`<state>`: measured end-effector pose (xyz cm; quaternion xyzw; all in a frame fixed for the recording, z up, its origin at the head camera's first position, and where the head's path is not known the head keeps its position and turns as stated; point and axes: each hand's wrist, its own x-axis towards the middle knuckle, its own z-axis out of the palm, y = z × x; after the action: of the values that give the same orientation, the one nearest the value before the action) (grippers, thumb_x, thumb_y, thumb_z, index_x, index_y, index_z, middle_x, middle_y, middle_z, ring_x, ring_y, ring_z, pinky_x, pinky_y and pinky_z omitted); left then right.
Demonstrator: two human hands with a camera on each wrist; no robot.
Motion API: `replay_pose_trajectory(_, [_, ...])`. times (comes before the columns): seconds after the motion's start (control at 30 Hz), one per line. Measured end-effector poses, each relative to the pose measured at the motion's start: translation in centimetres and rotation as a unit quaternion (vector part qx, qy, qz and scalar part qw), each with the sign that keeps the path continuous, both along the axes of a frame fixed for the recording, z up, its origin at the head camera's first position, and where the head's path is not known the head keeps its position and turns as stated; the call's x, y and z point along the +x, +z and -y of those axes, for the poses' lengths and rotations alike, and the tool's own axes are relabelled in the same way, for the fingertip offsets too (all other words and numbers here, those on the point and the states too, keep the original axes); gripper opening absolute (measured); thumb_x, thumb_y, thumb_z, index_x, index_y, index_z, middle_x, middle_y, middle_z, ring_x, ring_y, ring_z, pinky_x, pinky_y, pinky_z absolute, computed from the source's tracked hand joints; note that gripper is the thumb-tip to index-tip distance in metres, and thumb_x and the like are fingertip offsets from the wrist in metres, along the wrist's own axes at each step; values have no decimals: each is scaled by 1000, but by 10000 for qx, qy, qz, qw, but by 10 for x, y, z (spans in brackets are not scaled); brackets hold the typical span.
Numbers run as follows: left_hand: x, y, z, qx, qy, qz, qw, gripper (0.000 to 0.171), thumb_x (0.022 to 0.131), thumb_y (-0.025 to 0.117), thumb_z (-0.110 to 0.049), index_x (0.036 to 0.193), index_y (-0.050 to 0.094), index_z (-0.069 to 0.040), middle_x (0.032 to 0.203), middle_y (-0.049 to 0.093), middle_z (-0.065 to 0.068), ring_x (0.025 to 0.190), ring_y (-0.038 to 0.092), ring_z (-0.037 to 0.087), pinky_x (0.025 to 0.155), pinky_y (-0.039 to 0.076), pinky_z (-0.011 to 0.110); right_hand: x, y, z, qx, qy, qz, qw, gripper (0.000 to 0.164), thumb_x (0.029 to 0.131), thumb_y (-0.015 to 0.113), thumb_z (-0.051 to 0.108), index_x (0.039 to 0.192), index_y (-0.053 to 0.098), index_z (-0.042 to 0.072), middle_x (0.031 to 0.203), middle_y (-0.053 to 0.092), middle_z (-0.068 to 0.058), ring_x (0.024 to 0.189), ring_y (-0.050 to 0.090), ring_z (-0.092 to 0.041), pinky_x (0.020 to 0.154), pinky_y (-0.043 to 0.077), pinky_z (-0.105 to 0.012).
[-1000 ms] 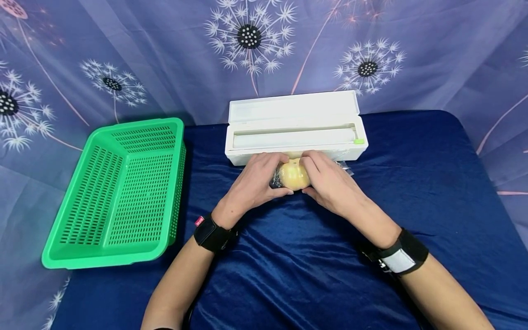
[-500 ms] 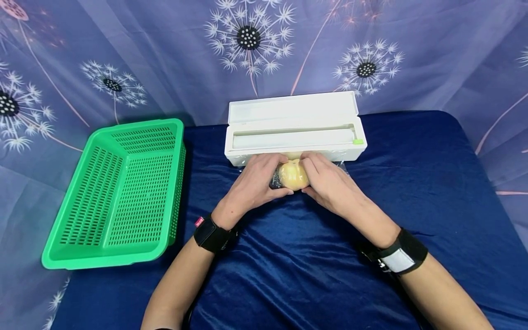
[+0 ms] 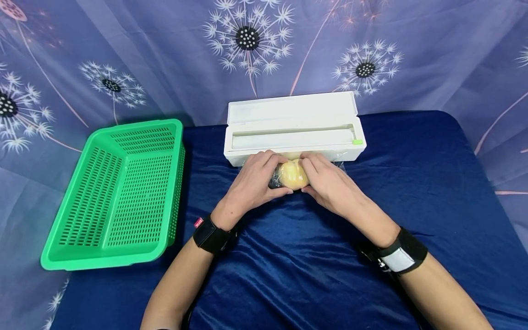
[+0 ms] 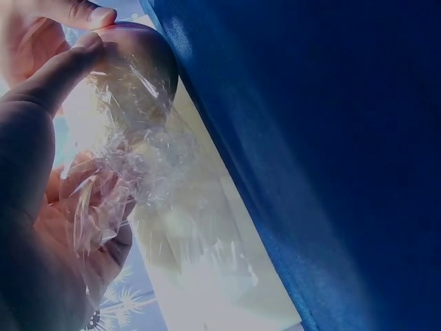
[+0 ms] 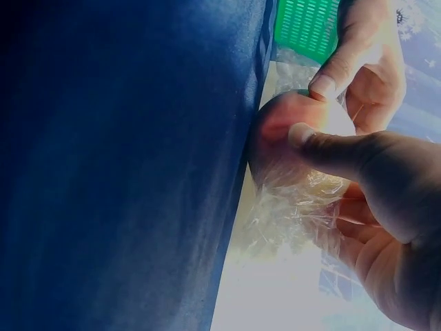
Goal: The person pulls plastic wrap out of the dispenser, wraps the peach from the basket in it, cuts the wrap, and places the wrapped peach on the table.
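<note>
Round yellow fruit sits between two bare hands, just in front of the white box and right of centre on the counter; whether it rests on the cloth or is lifted cannot be told. Clear film covers part of it and bunches into creases at both sides (the fruit's skin reads reddish in the right wrist view).

Left hand grips the fruit's left side: thumb on the near face, fingers curled round towards the far side, gathered film at its fingers. Right hand holds the right side likewise, thumb tip pressed to the fruit, fingers bent, film crumpled beneath. Thumb tips lie near each other, apart.

Beyond: white box, lid tilted up at the back, pale roll lying lengthwise inside, bright green tab at the right end. To the left, well apart from the hands, green basket with slotted walls.

Dark blue cloth covers the counter. Behind hangs a purple-blue curtain printed with white dandelions.
</note>
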<state>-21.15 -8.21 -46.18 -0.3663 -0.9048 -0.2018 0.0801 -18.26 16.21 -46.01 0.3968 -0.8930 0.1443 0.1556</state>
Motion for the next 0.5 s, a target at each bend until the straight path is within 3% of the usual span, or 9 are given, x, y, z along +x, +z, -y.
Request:
replay_pose_trajectory(0.23, [1, 0, 1, -11, -6, -136, 9999, 75, 83, 89, -55, 139, 60, -14, 122, 66, 4, 112, 62, 23, 96, 48, 43, 0, -1, -1, 29, -14, 66, 10000, 61, 89, 87, 10, 135, 52, -13, 136, 57, -32, 130, 56, -45, 108, 50, -49])
replay_pose_trajectory(0.5, [1, 0, 1, -53, -43, -309, 9995, 70, 83, 88, -56, 135, 62, -18, 124, 67, 2, 114, 63, 24, 92, 48, 42, -1, 0, -1, 62, -85, 238, 9997, 64, 89, 87, 9, 138, 52, -14, 138, 56, -33, 132, 55, -46, 111, 49, -50])
